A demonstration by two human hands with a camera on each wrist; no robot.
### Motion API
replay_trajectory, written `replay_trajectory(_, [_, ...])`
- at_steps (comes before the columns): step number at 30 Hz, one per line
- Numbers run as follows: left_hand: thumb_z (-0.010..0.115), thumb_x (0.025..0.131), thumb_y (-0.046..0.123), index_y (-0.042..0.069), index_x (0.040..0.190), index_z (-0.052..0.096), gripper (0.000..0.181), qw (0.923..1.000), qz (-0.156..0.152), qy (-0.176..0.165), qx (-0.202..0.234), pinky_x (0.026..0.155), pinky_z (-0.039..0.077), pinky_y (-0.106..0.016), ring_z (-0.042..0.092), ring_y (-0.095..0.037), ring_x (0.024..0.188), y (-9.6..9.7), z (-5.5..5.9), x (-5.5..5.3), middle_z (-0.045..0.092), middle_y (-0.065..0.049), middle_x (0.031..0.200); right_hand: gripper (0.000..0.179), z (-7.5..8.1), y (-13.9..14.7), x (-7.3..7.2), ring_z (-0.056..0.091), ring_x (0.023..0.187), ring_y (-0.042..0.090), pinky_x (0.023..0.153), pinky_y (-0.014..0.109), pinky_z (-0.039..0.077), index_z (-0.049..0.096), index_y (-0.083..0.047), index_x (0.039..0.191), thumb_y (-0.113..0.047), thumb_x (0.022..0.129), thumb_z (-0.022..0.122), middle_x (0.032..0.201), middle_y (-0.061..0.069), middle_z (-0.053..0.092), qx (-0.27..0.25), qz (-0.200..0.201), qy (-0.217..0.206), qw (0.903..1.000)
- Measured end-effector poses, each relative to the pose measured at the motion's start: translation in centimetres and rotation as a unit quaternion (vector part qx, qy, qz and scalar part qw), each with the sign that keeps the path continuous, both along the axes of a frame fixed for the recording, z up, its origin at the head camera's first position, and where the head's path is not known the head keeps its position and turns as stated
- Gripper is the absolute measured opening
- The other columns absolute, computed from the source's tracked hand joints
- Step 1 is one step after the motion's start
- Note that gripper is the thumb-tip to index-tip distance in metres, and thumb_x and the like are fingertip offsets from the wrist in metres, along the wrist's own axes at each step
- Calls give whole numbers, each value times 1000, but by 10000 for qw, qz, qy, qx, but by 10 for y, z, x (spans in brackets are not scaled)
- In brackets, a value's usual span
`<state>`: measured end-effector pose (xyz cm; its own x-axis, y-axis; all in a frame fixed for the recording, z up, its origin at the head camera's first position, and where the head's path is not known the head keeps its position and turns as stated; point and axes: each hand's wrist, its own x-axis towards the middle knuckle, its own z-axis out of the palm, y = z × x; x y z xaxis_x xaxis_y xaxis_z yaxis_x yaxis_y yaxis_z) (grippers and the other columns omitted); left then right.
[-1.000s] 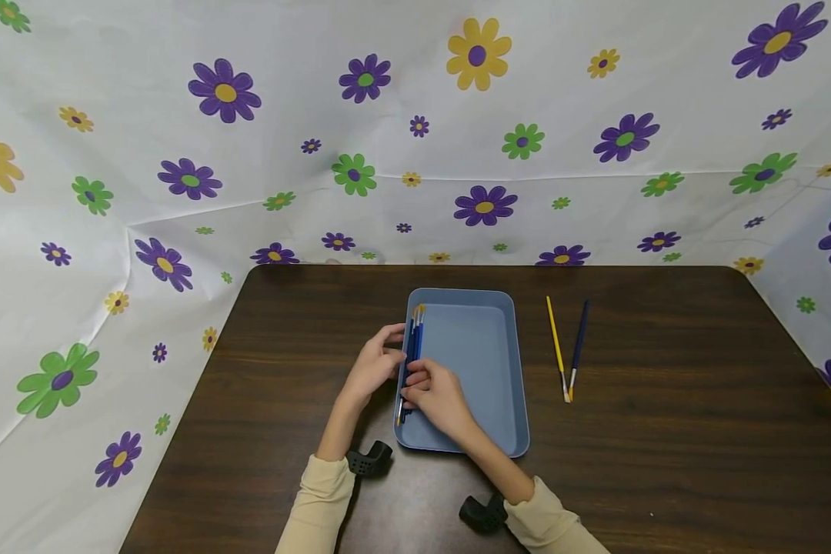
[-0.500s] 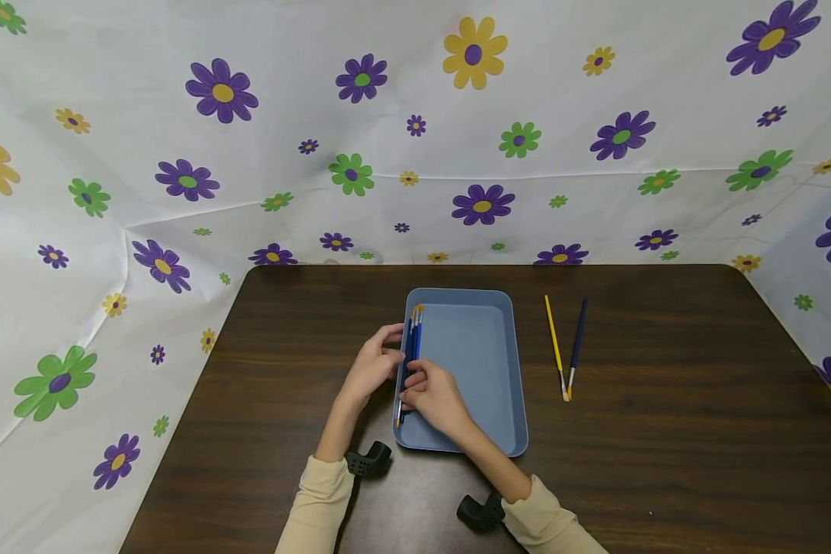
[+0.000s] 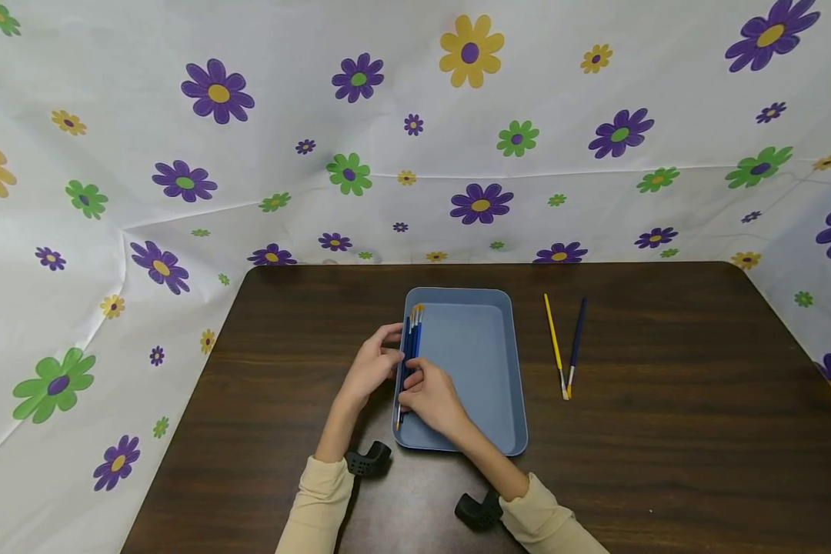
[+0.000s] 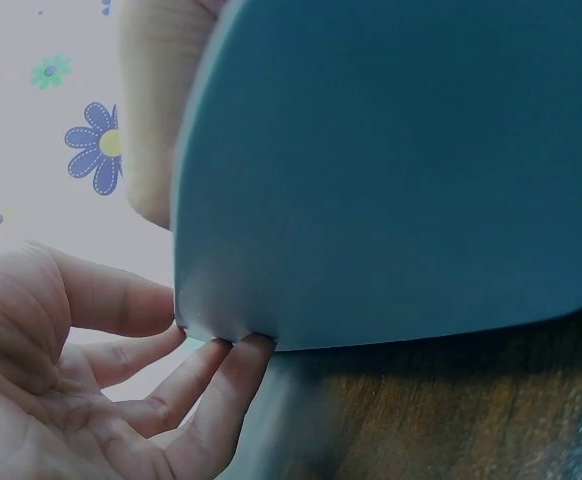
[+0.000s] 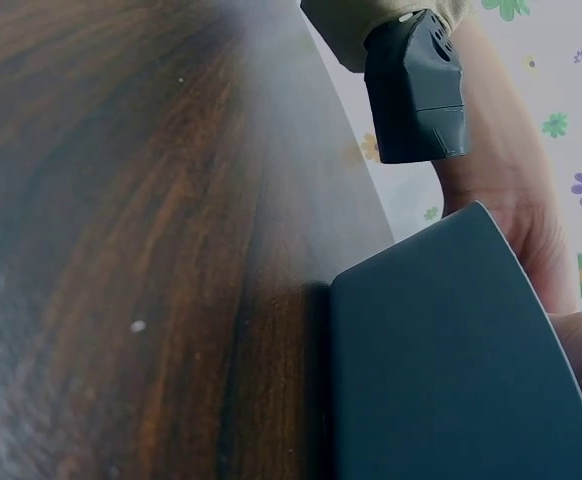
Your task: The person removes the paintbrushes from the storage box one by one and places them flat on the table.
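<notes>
Several paintbrushes point(image 3: 418, 331) with dark and bright blue handles lie side by side along the left inner wall of a blue-grey tray point(image 3: 471, 369). The left hand point(image 3: 370, 369) holds the tray's left side, its bent fingers against the outer wall in the left wrist view. Reaching inside, the right hand point(image 3: 432, 396) pinches at a brush by that wall. A brush tip with orange bristles point(image 3: 398, 425) shows below its fingers and points toward the tray's near corner. The right hand's fingertips partly cover the brushes. In the right wrist view, the tray wall hides the brushes.
To the right of the tray, a yellow-handled paintbrush point(image 3: 553, 331) and a dark blue one point(image 3: 578, 338) lie on the brown wooden table point(image 3: 665, 431), their bristles close together. Behind hangs a white flower-patterned cloth point(image 3: 388, 146). Each wrist wears a black camera mount point(image 3: 369, 459).
Both hands stay nearly still at the tray's left side. The brush tip below the right hand has shifted very slightly toward the near edge. The view has drifted a little.
</notes>
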<state>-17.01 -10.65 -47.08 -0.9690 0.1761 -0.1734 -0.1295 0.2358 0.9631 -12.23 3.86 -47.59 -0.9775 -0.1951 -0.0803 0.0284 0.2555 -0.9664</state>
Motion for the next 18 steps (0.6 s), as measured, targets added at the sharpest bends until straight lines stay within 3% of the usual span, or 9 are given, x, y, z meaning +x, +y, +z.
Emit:
replay_trajectory(9, [54,95,-1,3,148,52,53,10000,13,-68,23,71,58,-37,63,-29,100,0,-1,0,55,-23,139,54,0,1,0,70,67,19,60,30,59,57,16,128,11,75,67,87,13,66,20,-33,-87,10000])
replay_trajectory(18, [55,96,0,3,149,51,53,10000,-15,-65,-1,69,57,-37,63,-29,101,0,-1,0,53,-24,140,60,3,5,-2,70,67,20,63,34,61,54,12,137,12,78,66,87,13,64,-360,-8,-288,9989])
